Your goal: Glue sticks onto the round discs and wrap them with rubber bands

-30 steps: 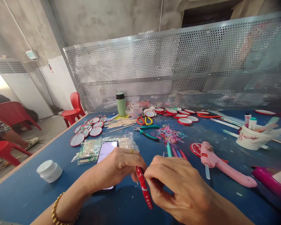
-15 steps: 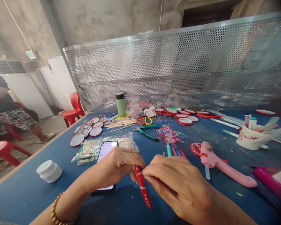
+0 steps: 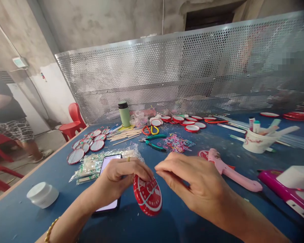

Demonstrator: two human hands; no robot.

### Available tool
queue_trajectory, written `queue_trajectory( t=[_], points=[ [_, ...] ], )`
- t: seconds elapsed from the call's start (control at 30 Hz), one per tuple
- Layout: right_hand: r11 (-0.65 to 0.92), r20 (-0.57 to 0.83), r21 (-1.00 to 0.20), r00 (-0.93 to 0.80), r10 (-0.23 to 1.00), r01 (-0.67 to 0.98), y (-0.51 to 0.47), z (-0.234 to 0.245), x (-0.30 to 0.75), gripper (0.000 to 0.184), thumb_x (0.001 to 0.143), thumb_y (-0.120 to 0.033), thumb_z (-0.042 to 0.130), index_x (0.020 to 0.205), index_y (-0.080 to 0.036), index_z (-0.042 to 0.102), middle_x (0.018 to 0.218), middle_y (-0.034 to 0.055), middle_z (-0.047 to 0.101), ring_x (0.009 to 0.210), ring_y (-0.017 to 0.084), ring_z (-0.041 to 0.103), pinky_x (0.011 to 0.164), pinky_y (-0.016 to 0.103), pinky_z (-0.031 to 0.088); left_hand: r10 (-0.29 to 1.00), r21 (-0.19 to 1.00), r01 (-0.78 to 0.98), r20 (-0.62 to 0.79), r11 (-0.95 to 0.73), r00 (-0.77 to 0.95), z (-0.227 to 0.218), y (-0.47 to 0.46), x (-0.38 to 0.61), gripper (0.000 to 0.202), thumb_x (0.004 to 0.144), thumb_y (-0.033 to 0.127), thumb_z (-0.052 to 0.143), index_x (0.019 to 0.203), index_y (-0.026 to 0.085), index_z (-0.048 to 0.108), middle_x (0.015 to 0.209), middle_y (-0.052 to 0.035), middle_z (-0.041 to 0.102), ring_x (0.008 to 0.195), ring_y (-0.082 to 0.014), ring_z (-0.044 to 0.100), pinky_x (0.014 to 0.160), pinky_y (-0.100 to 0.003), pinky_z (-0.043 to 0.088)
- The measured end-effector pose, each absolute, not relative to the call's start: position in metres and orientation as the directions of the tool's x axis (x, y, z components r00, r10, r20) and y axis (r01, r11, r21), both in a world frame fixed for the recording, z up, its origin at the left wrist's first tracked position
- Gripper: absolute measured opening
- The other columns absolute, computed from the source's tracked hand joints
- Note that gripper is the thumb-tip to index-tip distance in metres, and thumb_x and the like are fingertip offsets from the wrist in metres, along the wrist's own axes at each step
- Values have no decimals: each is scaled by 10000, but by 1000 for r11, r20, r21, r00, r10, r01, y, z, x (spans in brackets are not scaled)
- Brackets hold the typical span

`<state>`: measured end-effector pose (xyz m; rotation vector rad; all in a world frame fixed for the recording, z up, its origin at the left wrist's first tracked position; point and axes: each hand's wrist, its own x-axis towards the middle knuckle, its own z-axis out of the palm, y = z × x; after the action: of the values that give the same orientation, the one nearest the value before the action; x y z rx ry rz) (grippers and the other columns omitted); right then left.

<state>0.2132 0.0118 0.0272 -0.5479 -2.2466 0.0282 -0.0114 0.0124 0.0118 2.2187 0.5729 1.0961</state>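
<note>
My left hand [image 3: 120, 177] is closed on the top edge of a round red disc with white printing [image 3: 147, 196], held upright just above the blue table [image 3: 187, 216]. The disc's printed face is turned toward me. My right hand [image 3: 192, 184] hovers just to the right of the disc, thumb and forefinger pinched together near its upper rim; anything between them is too small to see. A phone with a lit screen [image 3: 108, 175] lies under my left hand.
Pink glue gun [image 3: 228, 170] lies right of my hands. Further back are coloured rubber bands [image 3: 177, 142], green pliers [image 3: 153, 143], red-rimmed round mirrors [image 3: 87, 146], packets of sticks [image 3: 91, 165], a green bottle [image 3: 124, 114], a white cup [image 3: 254, 141]. A white jar [image 3: 42, 194] sits left. A person stands at far left.
The disc has turned from edge-on to face-on toward me. My right hand has lifted slightly off it. The view has shifted; the person at left has stood up.
</note>
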Motion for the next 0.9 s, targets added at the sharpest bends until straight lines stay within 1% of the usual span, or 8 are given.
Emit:
queue_trajectory(
  t=[0.1, 0.2, 0.33, 0.43, 0.53, 0.63, 0.77, 0.9],
  points=[
    [881, 733, -201, -532, 425, 428, 13, 30, 215, 187, 945, -111, 494, 871, -176, 653, 719, 2, 636, 639, 94, 575, 612, 208, 441, 583, 603, 162, 611, -781, 536, 5, 15, -16, 200, 950, 188, 490, 992, 164, 684, 1017, -106, 717, 936, -162, 676, 837, -272, 532],
    [851, 742, -217, -486, 462, 477, 16, 32, 216, 172, 931, -121, 515, 870, -181, 663, 715, -2, 643, 615, 90, 567, 610, 208, 435, 604, 540, 280, 641, -794, 473, -5, 20, -20, 221, 941, 140, 477, 1020, 186, 678, 1023, -84, 709, 970, -157, 655, 878, -272, 503],
    [806, 764, -277, -389, 515, 522, 24, 31, 217, 178, 935, -166, 510, 850, -171, 667, 678, 6, 618, 594, 107, 543, 586, 226, 432, 738, 520, 533, 559, -668, 379, -14, 25, -19, 210, 921, 157, 487, 990, 202, 681, 900, -32, 697, 799, -127, 630, 726, -222, 488],
    [754, 746, -358, -317, 586, 551, 31, 28, 217, 186, 931, -182, 521, 821, -155, 668, 646, 3, 608, 541, 97, 524, 535, 217, 419, 833, 581, 609, 475, -539, 284, -15, 24, -14, 152, 897, 239, 533, 863, 183, 671, 717, 8, 631, 632, -108, 545, 575, -206, 420],
    [721, 696, -422, -314, 646, 550, 37, 24, 216, 196, 928, -205, 527, 807, -150, 671, 641, 1, 625, 497, 84, 506, 495, 206, 411, 908, 700, 581, 359, -415, 215, -13, 20, -7, 158, 862, 255, 545, 748, 165, 608, 589, 42, 495, 544, -89, 433, 491, -199, 335],
    [698, 662, -469, -307, 684, 541, 43, 19, 216, 205, 922, -234, 528, 813, -152, 681, 653, 5, 638, 483, 84, 507, 476, 205, 416, 959, 819, 500, 222, -282, 177, -8, 17, -2, 147, 809, 236, 556, 680, 169, 534, 530, 62, 422, 506, -81, 393, 462, -194, 302],
    [665, 638, -500, -283, 716, 555, 49, 14, 217, 197, 912, -243, 538, 817, -161, 690, 652, 6, 644, 498, 95, 534, 482, 210, 427, 986, 929, 356, 51, -105, 157, -4, 14, 3, 157, 768, 260, 570, 661, 186, 482, 471, 73, 430, 434, -72, 382, 428, -192, 287],
    [673, 622, -494, -318, 716, 550, 48, 12, 214, 186, 913, -232, 538, 811, -178, 684, 661, -1, 654, 520, 101, 546, 505, 216, 432, 983, 968, 251, -46, 0, 177, -6, 13, 4, 181, 749, 297, 586, 665, 198, 460, 453, 75, 449, 389, -68, 372, 396, -187, 269]
  ],
)
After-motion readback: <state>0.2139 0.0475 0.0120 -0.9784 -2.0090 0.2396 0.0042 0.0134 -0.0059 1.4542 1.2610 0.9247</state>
